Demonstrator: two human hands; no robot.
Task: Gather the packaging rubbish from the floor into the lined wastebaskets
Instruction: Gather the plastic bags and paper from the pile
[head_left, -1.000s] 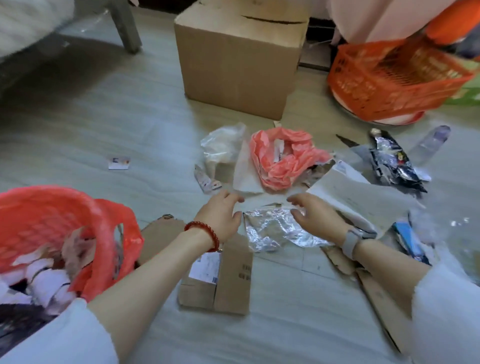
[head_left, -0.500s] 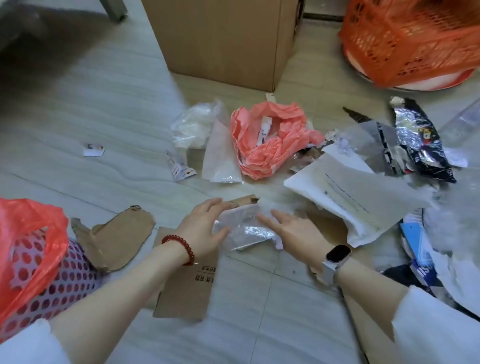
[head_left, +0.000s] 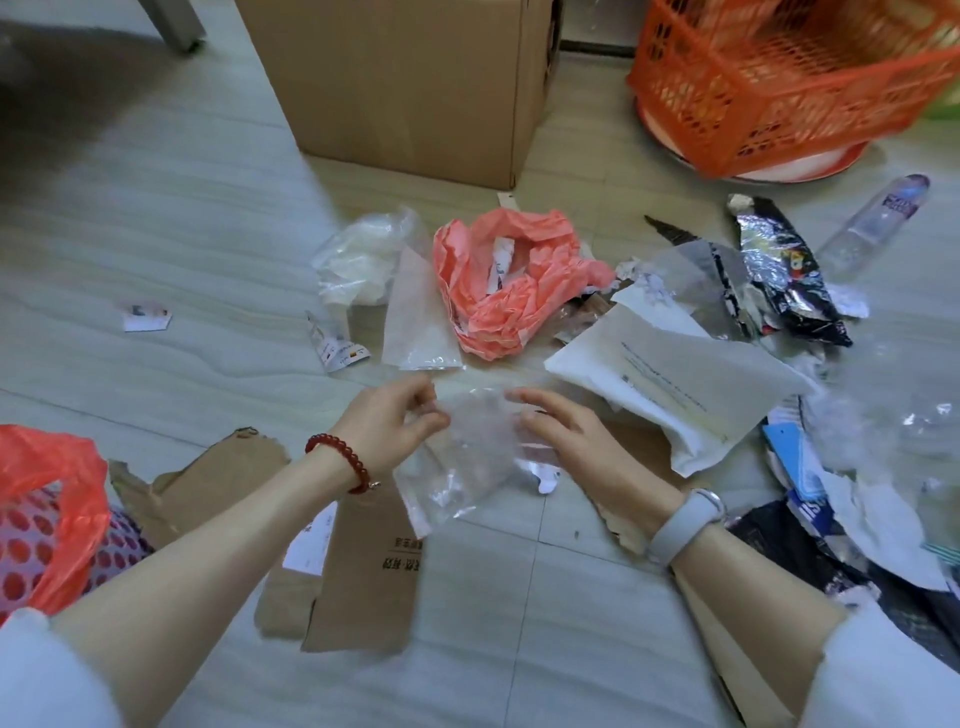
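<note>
Flattened carton — print blurred, unreadable

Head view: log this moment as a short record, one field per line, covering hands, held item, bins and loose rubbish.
left hand: left hand pinches the clear plastic wrapper
right hand: right hand touches the wrapper's other side, fingers fairly straight
nearest bin: red-lined wastebasket at lower left
other bin: orange mesh basket at upper right
loose rubbish: crumpled pink bag, white mailer, foil snack bag, torn cardboard
</note>
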